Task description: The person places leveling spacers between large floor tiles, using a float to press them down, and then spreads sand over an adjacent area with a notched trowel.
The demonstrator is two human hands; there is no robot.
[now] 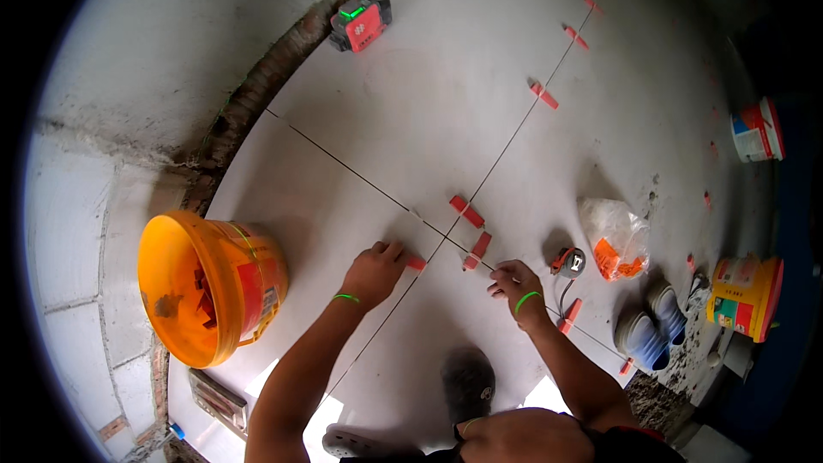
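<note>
My left hand [375, 268] is closed at one end of a red tile-levelling wedge [416, 264], which lies by the joint between pale floor tiles. To the right, my right hand [517, 285] is low over the cross joint with its fingers curled together; what they hold, if anything, is too small to name. Between the hands the joints cross. Near that crossing sit a red wedge [466, 211] and another wedge [478, 246], both set in clips. Beyond my right wrist, one more wedge [570, 315] stands along the same joint.
An orange bucket [257, 283] with red wedges inside stands left. A red laser level [364, 26] sits by the wall. Right are a tape measure [568, 262], a plastic bag [615, 240] of orange-red pieces, clogs [643, 339] and a yellow tub [742, 296].
</note>
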